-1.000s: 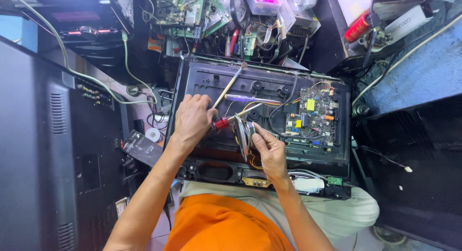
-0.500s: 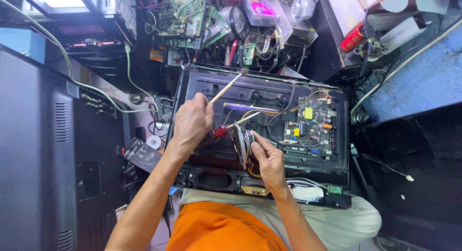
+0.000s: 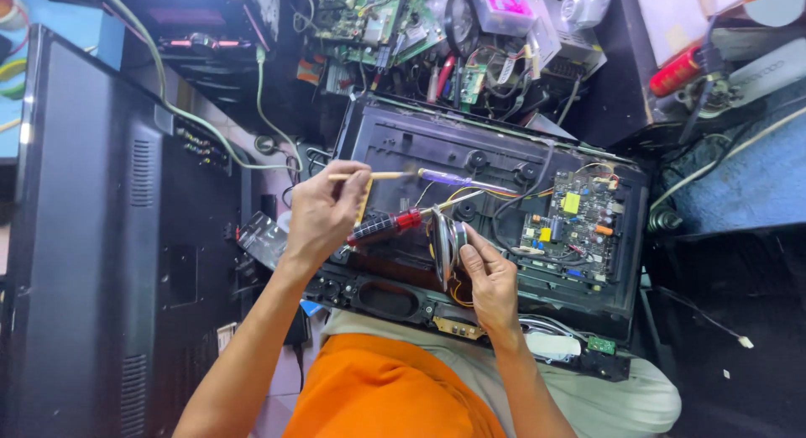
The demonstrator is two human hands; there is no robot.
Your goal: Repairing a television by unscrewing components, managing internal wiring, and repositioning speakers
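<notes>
We grip a red-handled soldering iron [image 3: 388,226] in closed left hand [image 3: 323,213]; its shaft runs rightward to the round metal speaker [image 3: 445,246] clasped by right hand [image 3: 491,283] fingers.

Left hand [image 3: 323,215] now raised a little toward the far edge of the open black casing [image 3: 403,140]; thin brush [image 3: 374,176] swung from a slant to nearly level, bristles pointing toward the circuit-board side.
</notes>
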